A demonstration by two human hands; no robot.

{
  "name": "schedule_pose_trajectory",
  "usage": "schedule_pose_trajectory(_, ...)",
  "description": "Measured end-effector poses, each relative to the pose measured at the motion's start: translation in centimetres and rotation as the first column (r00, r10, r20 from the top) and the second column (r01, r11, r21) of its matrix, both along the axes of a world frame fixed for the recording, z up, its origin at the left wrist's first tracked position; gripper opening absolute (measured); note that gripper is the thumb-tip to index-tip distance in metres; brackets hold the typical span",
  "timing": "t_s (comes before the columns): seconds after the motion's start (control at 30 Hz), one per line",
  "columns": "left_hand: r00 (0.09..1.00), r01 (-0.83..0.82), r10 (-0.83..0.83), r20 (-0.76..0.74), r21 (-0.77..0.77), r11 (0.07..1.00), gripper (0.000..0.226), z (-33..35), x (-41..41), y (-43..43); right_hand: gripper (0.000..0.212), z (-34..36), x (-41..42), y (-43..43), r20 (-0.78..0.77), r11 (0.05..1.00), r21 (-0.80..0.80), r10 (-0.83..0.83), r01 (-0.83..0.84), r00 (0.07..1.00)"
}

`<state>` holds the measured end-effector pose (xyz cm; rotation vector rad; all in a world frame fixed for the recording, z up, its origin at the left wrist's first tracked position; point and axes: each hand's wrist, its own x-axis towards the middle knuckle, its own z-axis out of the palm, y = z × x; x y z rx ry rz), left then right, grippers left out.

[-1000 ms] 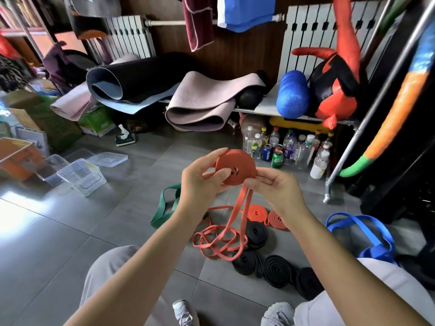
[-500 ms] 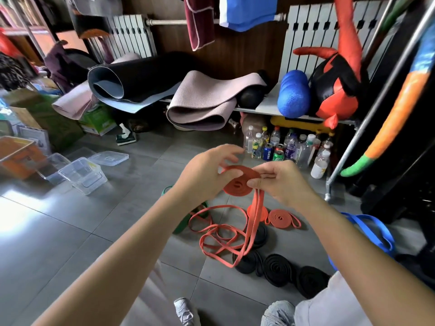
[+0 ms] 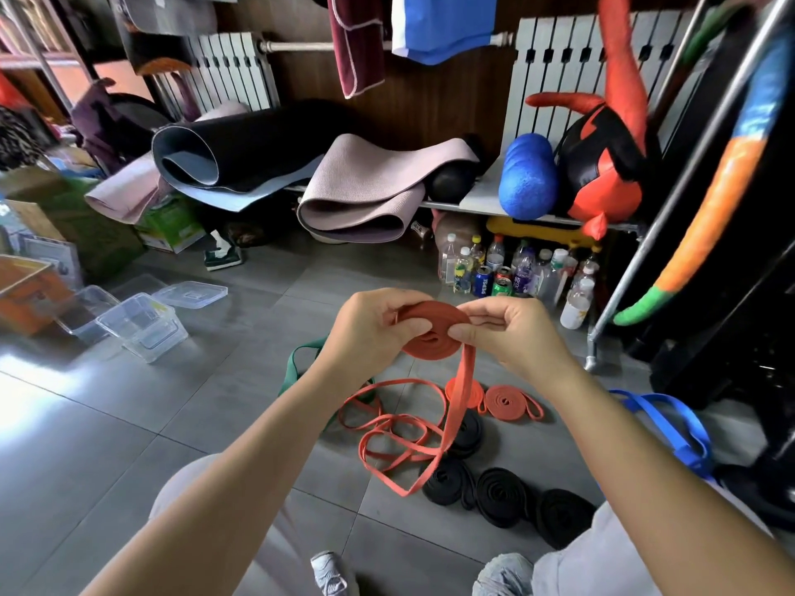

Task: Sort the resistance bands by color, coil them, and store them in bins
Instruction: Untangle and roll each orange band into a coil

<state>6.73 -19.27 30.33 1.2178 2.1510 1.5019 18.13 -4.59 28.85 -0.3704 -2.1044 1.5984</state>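
My left hand [image 3: 370, 333] and my right hand [image 3: 512, 333] both pinch a half-wound orange band coil [image 3: 430, 333], held flat above the floor. Its loose tail [image 3: 456, 406] hangs down to a tangle of orange loops [image 3: 387, 428] on the tiles. Two finished orange coils [image 3: 503, 400] lie behind the tangle. Several black coiled bands [image 3: 499, 494] sit in a row nearer me. A green band [image 3: 297, 367] lies partly hidden behind my left forearm. A blue band [image 3: 671, 428] lies loose at the right. Clear plastic bins [image 3: 142, 326] stand on the floor at the left.
A loose bin lid [image 3: 189, 294] lies beside the bins, with an orange box [image 3: 26, 290] further left. Rolled mats [image 3: 365, 195] and a blue foam roller [image 3: 527, 176] rest on a low shelf. Bottles and cans [image 3: 512, 268] stand beneath it. A metal rack leg [image 3: 596, 350] stands at the right.
The coil has tipped from upright and facing me to lying flat between my hands. Both hands have shifted slightly right, and more of the tail is wound on.
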Motion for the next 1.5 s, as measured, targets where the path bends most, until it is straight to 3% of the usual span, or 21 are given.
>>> schedule_pose_trajectory(0.13, 1.0, -0.003, 0.003, -0.008, -0.003, 1.0, 0.025, -0.1, -0.1, 0.0, 0.024, 0.3, 0.1, -0.1, -0.008, 0.989, 0.15, -0.016, 0.017, 1.0)
schedule_pose_trajectory(0.23, 1.0, -0.01, 0.011, -0.007, 0.034, 0.999, 0.039, 0.2, 0.1, -0.2, 0.027, 0.5, 0.1, -0.1, -0.031, 0.982, 0.185, -0.021, 0.026, 0.999)
schedule_pose_trajectory(0.37, 0.977, -0.101, 0.071, 0.203, 0.138, 0.985, 0.041, 0.3, 0.4, -0.3, 0.027, -0.2, 0.2, -0.1, -0.052, 1.0, 0.016, -0.023, 0.024, 0.998)
schedule_pose_trajectory(0.53, 0.882, -0.143, 0.043, 0.469, 0.18, 0.973, 0.02, -0.9, 1.3, -0.5, 0.025, -1.7, 0.3, -0.6, -0.088, 0.977, -0.21, -0.038, 0.018, 0.995)
schedule_pose_trajectory(0.63, 0.825, -0.115, 0.022, 0.565, 0.13, 0.985, 0.016, -1.4, 1.7, -0.5, 0.025, -1.9, 0.3, -0.5, -0.08, 0.974, -0.226, -0.035, 0.016, 0.996)
schedule_pose_trajectory(0.67, 0.871, -0.099, 0.053, 0.488, 0.069, 0.993, 0.018, -1.4, 1.6, -0.5, 0.027, -1.9, 0.3, -0.4, -0.057, 0.982, -0.19, -0.023, 0.012, 0.998)
schedule_pose_trajectory(0.73, 0.997, -0.073, 0.077, 0.029, -0.102, 0.992, 0.031, -1.3, 1.2, -0.8, 0.029, -1.7, 0.3, -0.2, 0.001, 0.995, -0.101, 0.009, -0.008, 1.0)
schedule_pose_trajectory(0.8, 0.89, -0.037, -0.076, -0.45, -0.237, 0.971, 0.055, -1.1, 0.9, -1.0, 0.031, -1.4, 0.1, -0.1, 0.039, 0.999, -0.036, 0.034, -0.033, 0.999)
schedule_pose_trajectory(0.83, 0.82, 0.001, -0.155, -0.55, -0.27, 0.963, 0.06, -0.9, 0.8, -0.9, 0.032, -1.2, 0.0, 0.0, 0.049, 0.999, -0.011, 0.044, -0.044, 0.998)
schedule_pose_trajectory(0.9, 0.78, 0.054, -0.227, -0.583, -0.299, 0.953, 0.058, -0.2, 0.7, -0.6, 0.033, -0.8, -0.4, 0.1, 0.044, 0.998, 0.004, 0.055, -0.055, 0.998)
schedule_pose_trajectory(0.97, 0.798, 0.063, -0.209, -0.565, -0.266, 0.962, 0.056, 0.4, 0.3, -0.4, 0.033, -0.5, -0.7, 0.3, 0.014, 0.999, -0.028, 0.042, -0.041, 0.999)
schedule_pose_trajectory(1.1, 0.855, 0.042, -0.086, -0.511, -0.098, 0.994, 0.052, 1.4, -0.3, -0.1, 0.031, -0.4, -1.1, 0.6, -0.022, 0.997, -0.067, 0.038, -0.039, 0.999)
schedule_pose_trajectory(1.3, 0.92, -0.03, 0.086, -0.383, 0.148, 0.988, 0.055, 4.6, -1.6, 1.2, 0.017, -1.4, -1.9, 0.7, 0.068, 0.994, -0.105, 0.002, 0.005, 0.998)
schedule_pose_trajectory(1.4, 0.928, -0.076, 0.135, -0.347, 0.179, 0.981, 0.054, 6.2, -2.7, 1.5, 0.014, -0.8, -2.9, 0.6, 0.065, 0.994, -0.098, -0.032, 0.038, 0.997)
schedule_pose_trajectory(1.5, 0.882, -0.143, 0.199, -0.426, 0.161, 0.977, 0.052, 7.4, -3.9, 1.3, 0.013, 1.9, -4.0, 0.9, 0.011, 0.992, -0.067, -0.109, 0.11, 0.994)
